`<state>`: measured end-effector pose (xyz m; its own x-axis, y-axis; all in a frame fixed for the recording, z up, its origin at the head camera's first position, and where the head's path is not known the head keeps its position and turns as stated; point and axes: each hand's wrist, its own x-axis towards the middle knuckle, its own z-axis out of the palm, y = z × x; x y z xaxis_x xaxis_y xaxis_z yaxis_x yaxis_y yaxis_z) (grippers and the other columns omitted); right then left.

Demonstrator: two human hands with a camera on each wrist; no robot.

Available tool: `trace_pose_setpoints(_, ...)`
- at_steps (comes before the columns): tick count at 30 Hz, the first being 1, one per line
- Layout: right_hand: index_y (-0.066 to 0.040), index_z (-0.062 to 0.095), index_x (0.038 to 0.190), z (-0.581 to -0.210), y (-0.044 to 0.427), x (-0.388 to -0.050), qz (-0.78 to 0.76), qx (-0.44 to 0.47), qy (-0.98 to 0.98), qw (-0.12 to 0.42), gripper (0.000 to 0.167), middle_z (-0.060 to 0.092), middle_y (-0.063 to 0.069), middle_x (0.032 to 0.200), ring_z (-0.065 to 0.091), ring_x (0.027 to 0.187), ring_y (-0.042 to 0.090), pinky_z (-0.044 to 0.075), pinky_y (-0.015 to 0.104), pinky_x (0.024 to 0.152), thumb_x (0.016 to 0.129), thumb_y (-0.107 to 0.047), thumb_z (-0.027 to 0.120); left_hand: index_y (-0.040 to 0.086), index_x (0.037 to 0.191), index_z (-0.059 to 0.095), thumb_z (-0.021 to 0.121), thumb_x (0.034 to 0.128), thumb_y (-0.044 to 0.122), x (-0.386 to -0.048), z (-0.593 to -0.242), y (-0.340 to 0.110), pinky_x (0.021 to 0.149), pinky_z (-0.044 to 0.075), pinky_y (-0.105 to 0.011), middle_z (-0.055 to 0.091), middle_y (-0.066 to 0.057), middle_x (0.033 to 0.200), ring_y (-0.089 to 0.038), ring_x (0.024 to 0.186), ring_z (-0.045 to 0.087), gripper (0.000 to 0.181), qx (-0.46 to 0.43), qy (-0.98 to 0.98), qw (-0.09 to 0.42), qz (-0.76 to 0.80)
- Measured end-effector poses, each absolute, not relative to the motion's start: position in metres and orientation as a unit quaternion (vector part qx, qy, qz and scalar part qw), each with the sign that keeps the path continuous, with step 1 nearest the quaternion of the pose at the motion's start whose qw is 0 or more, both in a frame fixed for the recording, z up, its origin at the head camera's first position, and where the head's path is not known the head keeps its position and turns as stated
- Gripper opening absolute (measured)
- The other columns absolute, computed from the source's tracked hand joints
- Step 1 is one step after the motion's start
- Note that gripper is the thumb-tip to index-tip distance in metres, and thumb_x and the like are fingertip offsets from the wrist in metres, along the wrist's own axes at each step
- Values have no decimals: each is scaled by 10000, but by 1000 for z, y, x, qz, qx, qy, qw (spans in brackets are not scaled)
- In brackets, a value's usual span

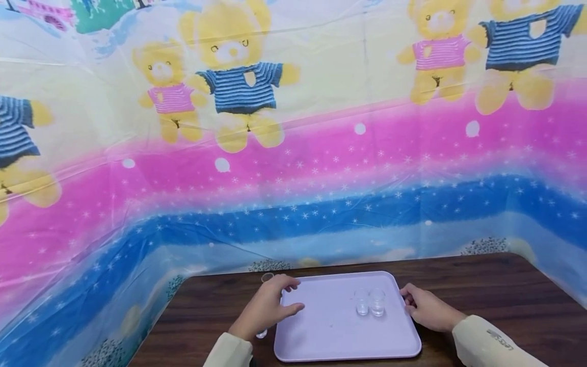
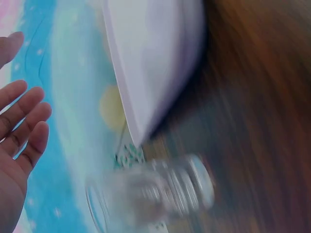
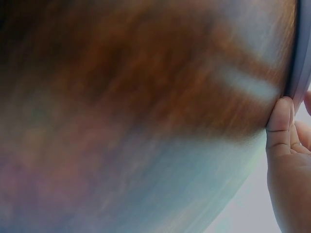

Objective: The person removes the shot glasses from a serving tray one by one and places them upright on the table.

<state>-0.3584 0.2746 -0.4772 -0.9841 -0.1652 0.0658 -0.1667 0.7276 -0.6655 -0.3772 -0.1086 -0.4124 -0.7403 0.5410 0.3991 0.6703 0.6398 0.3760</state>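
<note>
A pale purple tray (image 1: 339,339) lies on the dark wooden table, with two small clear cups (image 1: 362,305) (image 1: 377,305) side by side on its right half. Over the tray's left edge, the left hand (image 1: 270,305) has its fingers and thumb spread apart, holding nothing; the left wrist view also shows this hand (image 2: 17,145) with relaxed fingers. The right hand (image 1: 428,307) is at the tray's right edge; in the right wrist view that hand (image 3: 291,165) pinches the rim (image 3: 300,63) between thumb and fingers.
Left of the tray, partly hidden behind the left hand and forearm, clear glassware (image 1: 262,334) stands on the table (image 1: 486,295); a ribbed clear container (image 2: 150,191) shows in the left wrist view. A printed bear curtain (image 1: 321,168) hangs behind the table.
</note>
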Motion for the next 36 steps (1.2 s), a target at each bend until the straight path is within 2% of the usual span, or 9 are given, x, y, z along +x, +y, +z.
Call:
trace_pose_setpoints(7,31,535,1080,-476,276,-358,358,95,-929,3,198,538,34,842,528,771,159,468,345,673,883,51,549,143,1127,635,775,793,302,-388,-416,-70,725,479,-248,597,43,988,-159,904,581,396,-376,-884,108,-255)
trace_pose_setpoints(20,56,526,1071,-476,279,-356,363,133,-922,17,194,531,34,828,521,758,163,458,314,631,878,55,541,118,1126,653,780,791,275,-393,-413,-2,715,458,-200,606,62,962,-99,882,571,391,-395,-891,55,-217)
trace_pose_setpoints(31,48,525,1082,-477,280,-358,370,130,-920,8,194,532,37,835,521,760,166,459,328,636,889,50,537,136,1124,680,777,786,325,-394,-419,28,668,447,-186,600,71,927,-44,807,544,399,-388,-904,45,-174)
trace_pose_setpoints(36,50,526,1092,-475,280,-356,371,129,-920,7,203,533,37,839,521,761,165,458,333,638,890,47,539,130,1072,709,776,791,304,-393,-419,35,650,443,-176,596,66,915,-27,769,526,337,-380,-908,47,-170)
